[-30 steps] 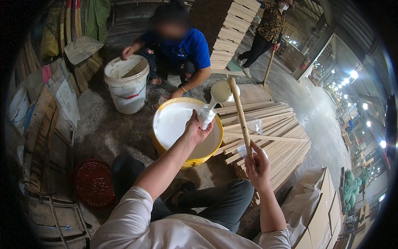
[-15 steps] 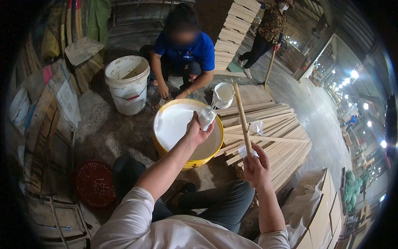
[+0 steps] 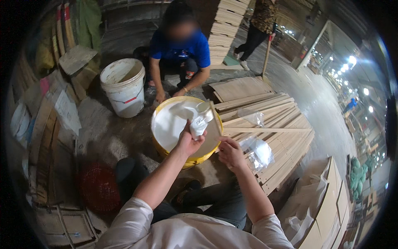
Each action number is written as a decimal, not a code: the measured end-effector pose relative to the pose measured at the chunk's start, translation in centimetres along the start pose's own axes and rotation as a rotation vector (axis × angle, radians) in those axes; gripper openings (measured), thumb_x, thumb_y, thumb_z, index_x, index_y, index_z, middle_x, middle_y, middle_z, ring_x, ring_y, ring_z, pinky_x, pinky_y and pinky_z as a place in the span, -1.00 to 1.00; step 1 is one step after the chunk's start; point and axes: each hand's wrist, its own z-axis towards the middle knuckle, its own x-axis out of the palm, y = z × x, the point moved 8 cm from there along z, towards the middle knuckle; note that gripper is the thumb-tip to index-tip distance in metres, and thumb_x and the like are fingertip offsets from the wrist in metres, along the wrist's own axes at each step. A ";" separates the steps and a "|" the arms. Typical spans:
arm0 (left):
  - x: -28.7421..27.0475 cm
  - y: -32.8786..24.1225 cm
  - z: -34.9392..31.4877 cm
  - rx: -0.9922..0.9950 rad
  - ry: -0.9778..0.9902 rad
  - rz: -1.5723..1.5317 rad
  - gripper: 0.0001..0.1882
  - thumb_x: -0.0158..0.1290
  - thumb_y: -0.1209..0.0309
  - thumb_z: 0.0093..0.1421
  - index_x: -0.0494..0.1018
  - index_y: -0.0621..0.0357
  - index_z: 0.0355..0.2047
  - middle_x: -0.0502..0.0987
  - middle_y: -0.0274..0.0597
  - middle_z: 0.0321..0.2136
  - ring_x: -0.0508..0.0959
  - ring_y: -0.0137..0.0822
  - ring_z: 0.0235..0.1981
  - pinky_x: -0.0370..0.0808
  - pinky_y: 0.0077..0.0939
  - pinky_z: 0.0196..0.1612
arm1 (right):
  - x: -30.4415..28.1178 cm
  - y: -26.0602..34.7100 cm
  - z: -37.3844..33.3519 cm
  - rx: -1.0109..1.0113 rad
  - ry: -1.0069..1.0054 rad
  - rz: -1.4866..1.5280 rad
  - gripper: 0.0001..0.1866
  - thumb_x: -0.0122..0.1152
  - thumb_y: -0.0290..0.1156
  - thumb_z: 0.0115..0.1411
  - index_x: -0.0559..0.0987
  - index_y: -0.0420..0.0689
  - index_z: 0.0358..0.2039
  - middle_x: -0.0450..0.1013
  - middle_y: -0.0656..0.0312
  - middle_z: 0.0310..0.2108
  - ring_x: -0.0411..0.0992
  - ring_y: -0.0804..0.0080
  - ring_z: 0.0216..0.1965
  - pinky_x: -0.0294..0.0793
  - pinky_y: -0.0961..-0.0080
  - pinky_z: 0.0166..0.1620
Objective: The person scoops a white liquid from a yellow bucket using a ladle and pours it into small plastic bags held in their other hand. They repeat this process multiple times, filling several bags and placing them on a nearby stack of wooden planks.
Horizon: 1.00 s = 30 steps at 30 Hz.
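Spreading over the floor on the person's right, a fan of pale wooden slats (image 3: 282, 139) lies beside a yellow bucket (image 3: 203, 158) of white liquid (image 3: 166, 126). A co-worker in a blue shirt (image 3: 182, 46) crouches across from the person, near a smaller white pail (image 3: 123, 97). Above the bucket's right half is a long-handled dipper (image 3: 216, 120); its handle runs from the near right away and slightly leftward, the cup at the far end. Which way the cup's mouth faces is too blurred to tell. The right hand (image 3: 232, 153) is closed round the handle's near end. The left hand (image 3: 190, 140), half open and cupped, has hold of a small white container (image 3: 198, 127) above the liquid, its long axis tilted away and a little right, toward the cup; contact between them is unclear. The step looks like passing liquid between dipper and container; the next move seems to call for steady alignment over the bucket.
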 end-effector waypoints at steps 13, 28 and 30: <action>-3.8 0.5 0.4 0.059 -0.111 0.116 -0.59 -0.17 -0.04 0.18 0.40 0.00 -0.27 0.49 -0.33 -0.45 0.45 -0.38 -0.50 0.38 -0.63 -0.60 | 3.1 -0.7 3.4 0.201 0.036 -0.085 -0.87 0.01 -0.30 0.12 0.43 -0.07 -0.41 0.26 0.42 -0.60 0.05 0.74 -0.73 -0.05 0.77 -0.77; -1.0 0.5 -1.7 -0.026 -0.011 0.104 -0.52 -0.22 -0.08 0.19 0.37 0.06 -0.22 0.45 -0.28 -0.47 0.42 -0.41 -0.52 0.33 -0.69 -0.60 | 4.2 -2.1 3.8 0.378 0.245 0.086 -0.78 0.04 -0.21 0.10 0.42 -0.11 -0.44 0.27 0.42 -0.67 0.05 0.74 -0.77 -0.06 0.80 -0.77; -0.1 1.1 -1.7 -0.002 0.005 0.151 -0.51 -0.23 -0.09 0.19 0.37 0.07 -0.22 0.45 -0.30 -0.47 0.41 -0.42 -0.52 0.31 -0.66 -0.60 | 3.1 -2.4 3.8 0.409 0.231 0.169 -0.83 0.04 -0.31 0.10 0.44 -0.15 -0.45 0.26 0.34 -0.58 0.06 0.70 -0.72 0.00 0.77 -0.72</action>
